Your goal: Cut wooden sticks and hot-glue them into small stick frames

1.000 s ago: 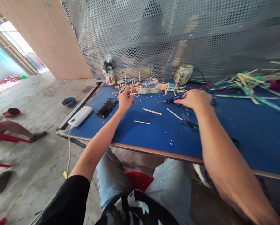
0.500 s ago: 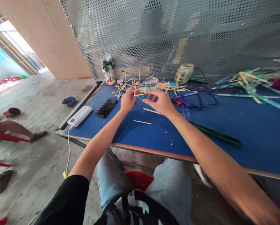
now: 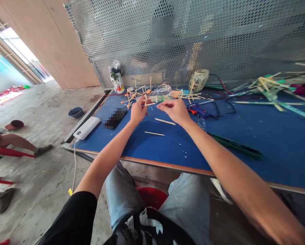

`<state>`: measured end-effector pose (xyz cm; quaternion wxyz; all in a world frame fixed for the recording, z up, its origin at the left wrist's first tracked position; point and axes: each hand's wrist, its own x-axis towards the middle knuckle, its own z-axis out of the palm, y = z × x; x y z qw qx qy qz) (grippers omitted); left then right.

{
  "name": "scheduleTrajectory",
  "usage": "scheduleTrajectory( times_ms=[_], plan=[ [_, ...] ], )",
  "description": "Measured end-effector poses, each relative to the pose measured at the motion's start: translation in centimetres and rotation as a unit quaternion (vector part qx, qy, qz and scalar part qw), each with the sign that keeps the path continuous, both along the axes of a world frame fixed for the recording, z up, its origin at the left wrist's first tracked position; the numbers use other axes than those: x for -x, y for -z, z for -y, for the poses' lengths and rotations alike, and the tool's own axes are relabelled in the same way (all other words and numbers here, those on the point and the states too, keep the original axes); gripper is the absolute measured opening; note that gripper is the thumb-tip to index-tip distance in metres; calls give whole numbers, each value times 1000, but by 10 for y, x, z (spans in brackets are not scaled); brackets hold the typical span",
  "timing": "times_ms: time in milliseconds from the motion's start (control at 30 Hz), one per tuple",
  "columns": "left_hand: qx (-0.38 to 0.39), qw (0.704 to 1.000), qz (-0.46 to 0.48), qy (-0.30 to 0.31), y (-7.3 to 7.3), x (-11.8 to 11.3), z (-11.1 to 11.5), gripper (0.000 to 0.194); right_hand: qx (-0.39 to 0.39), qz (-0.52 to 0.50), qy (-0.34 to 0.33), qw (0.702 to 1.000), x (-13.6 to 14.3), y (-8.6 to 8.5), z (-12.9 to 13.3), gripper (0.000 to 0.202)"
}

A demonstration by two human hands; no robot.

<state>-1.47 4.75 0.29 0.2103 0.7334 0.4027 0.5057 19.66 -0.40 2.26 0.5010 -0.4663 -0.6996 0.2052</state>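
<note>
My left hand (image 3: 138,109) is closed around a small piece made of joined wooden sticks (image 3: 150,104), held just above the blue tabletop. My right hand (image 3: 177,110) is beside it, with thumb and fingertips pinched together close to the piece's right end. Whatever lies between those fingertips is too small to make out. Two loose wooden sticks (image 3: 165,121) lie on the table below the hands, the nearer one pointed. Behind my hands is a stick construction with orange ends (image 3: 133,96). A blue glue gun (image 3: 203,111) lies to the right of my right hand.
A black phone (image 3: 115,118) and a white power bank (image 3: 87,128) with a cable lie at left. A wrapped bottle (image 3: 116,80) and a jar (image 3: 199,80) stand by the perforated metal panel. A green tool (image 3: 236,146) and more stick bundles (image 3: 268,88) are at right.
My right hand's fingers have drawn from a loose, spread curl into a pinch, a little away from the stick piece. My left hand keeps its hold almost unmoved.
</note>
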Motion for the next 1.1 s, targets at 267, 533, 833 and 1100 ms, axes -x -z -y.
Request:
scheduleTrajectory(
  times_ms=[267, 533, 833, 1100],
  plan=[
    [38, 993, 107, -18, -4, 1, -6, 14, -49, -60, 212, 974, -54, 0, -18, 25],
    [60, 989, 129, -41, -3, 6, -15, 33, 13, 29, 401, 915, -95, 3, -13, 18],
    [30, 994, 100, -31, -3, 6, -9, 16, -89, 45, 236, 967, -73, 0, -12, 29],
    [-16, 1000, 5, -24, -1, 4, -2, 19, -57, -19, 35, 998, -14, 0, -1, 20]
  ],
)
